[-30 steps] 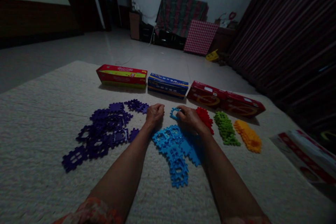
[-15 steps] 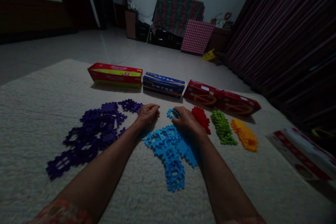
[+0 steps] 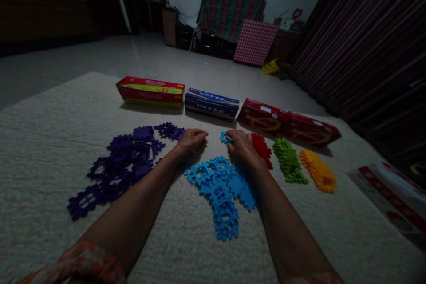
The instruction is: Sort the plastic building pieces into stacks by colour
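Note:
My right hand [image 3: 242,144] has its fingers around a light blue toothed building piece [image 3: 225,138], at the mat's surface just left of the red pile. The palm side is hidden. My left hand [image 3: 193,141] is closed, fingertips pressed together, beside the far end of the purple building pieces [image 3: 131,157]; what it may hold is hidden. Between my forearms spreads a heap of light blue building pieces [image 3: 221,193], some of them window-shaped. To the right of my right hand lie stacked red pieces [image 3: 262,148], then green pieces [image 3: 289,162] and yellow pieces [image 3: 317,172].
Across the mat [image 3: 156,253] behind the pieces stand a red-and-yellow box [image 3: 151,93], a blue box [image 3: 212,105] and two dark red boxes [image 3: 288,123] in a row. A red-and-white package [image 3: 392,199] lies at the right edge. Beyond is tiled floor.
The view has shifted slightly, so everything sits a little farther right. My right hand has turned a little around the light blue piece, showing more of its back. My left hand stays closed.

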Motion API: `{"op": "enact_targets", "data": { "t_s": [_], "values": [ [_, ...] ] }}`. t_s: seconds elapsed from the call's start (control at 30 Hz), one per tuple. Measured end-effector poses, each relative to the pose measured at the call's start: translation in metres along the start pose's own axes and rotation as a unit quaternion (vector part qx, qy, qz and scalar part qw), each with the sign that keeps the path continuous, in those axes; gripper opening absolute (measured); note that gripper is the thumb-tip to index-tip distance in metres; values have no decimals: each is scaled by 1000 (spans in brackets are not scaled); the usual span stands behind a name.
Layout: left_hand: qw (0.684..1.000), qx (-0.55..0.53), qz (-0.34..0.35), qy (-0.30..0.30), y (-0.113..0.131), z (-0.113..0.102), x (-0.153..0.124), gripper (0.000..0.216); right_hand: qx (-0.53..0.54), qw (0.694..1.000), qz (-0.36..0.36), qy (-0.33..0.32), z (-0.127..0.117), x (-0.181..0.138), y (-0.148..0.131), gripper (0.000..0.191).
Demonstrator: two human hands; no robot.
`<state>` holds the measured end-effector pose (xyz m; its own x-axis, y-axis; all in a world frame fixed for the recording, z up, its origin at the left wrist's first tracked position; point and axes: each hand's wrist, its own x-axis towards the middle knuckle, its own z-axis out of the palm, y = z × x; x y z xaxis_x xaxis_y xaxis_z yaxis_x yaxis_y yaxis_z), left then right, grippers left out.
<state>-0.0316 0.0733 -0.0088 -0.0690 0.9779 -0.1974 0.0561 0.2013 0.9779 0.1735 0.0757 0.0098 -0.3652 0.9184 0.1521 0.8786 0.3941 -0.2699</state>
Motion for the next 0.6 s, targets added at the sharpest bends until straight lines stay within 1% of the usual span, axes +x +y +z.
{"op": "enact_targets", "data": {
  "t_s": [0.07, 0.17, 0.27, 0.37, 0.43, 0.5, 0.6],
  "values": [
    [1000, 8, 4, 0, 4, -4, 0, 13, -12, 1000, -3, 0, -1, 0, -2, 36],
    [999, 17, 16, 21, 7, -12, 1, 13, -12, 1000, 3, -1, -7, 0, -5, 37],
    [999, 25, 25, 35, 4, -17, 5, 17, 26, 998, 1, -54, -17, 0, -11, 33],
    [998, 37, 35, 35, -2, -16, 8, 19, 67, 989, -37, -125, -29, -2, -22, 29],
    [998, 45, 40, 35, -6, -15, 10, 19, 90, 981, -71, -159, -33, -4, -30, 27],
    [997, 49, 46, 35, -8, -15, 12, 20, 99, 974, -97, -179, -33, -6, -40, 28],
    [997, 41, 65, 23, -11, -16, 15, 19, 81, 969, -131, -192, -26, -10, -54, 32]
  ]
}}
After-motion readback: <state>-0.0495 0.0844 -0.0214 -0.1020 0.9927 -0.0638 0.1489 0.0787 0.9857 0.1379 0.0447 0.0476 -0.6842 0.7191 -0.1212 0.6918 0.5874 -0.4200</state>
